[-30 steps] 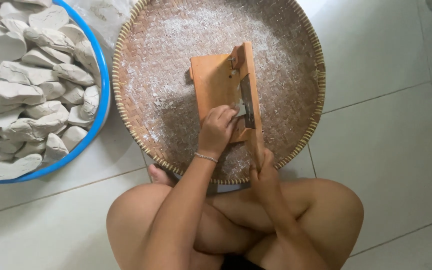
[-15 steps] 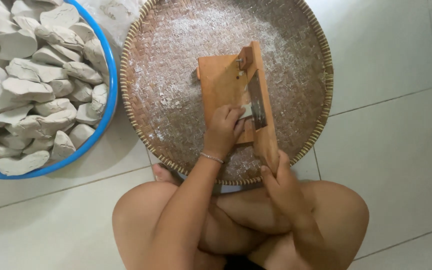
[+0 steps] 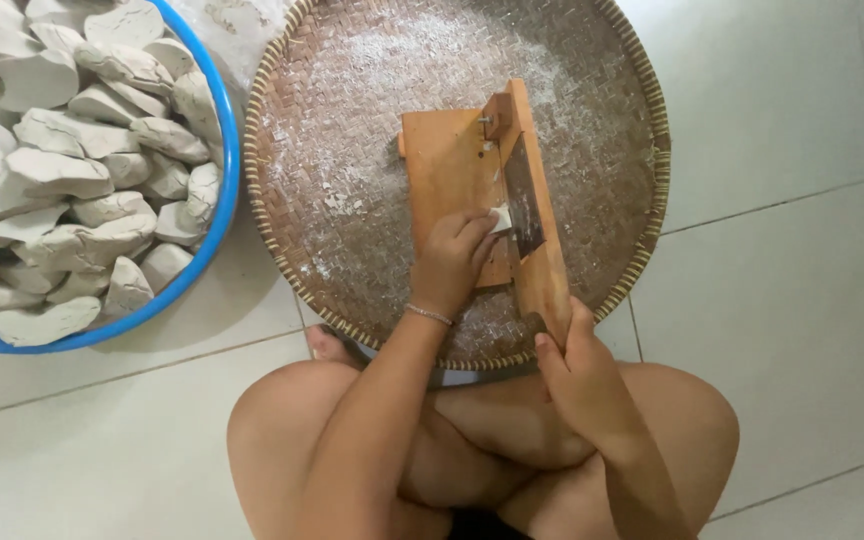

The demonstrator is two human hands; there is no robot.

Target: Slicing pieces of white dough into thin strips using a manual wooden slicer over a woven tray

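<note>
Since the earlier frames the left hand [image 3: 452,262] has slid a little farther up the wooden slicer board [image 3: 457,185], carrying the small white piece [image 3: 501,218] closer to the dark blade [image 3: 524,205]; the board itself sits much as it did on the round woven tray [image 3: 352,150].

That left hand is clenched over the white piece, pressing it flat on the board just beside the blade. The right hand [image 3: 577,365] grips the near end of the board's long side rail [image 3: 542,250], bracing it (tilted toward the lap). White dust and flakes lie across the tray. Well to the left, a blue basin [image 3: 214,235] on the tiled floor [image 3: 802,250] is heaped with pale lumps [image 3: 62,170].

By the look of it, a slicing stroke is under way. The next pass calls for steady downward pressure with fingertips kept clear of the blade, since the piece is already small.
</note>
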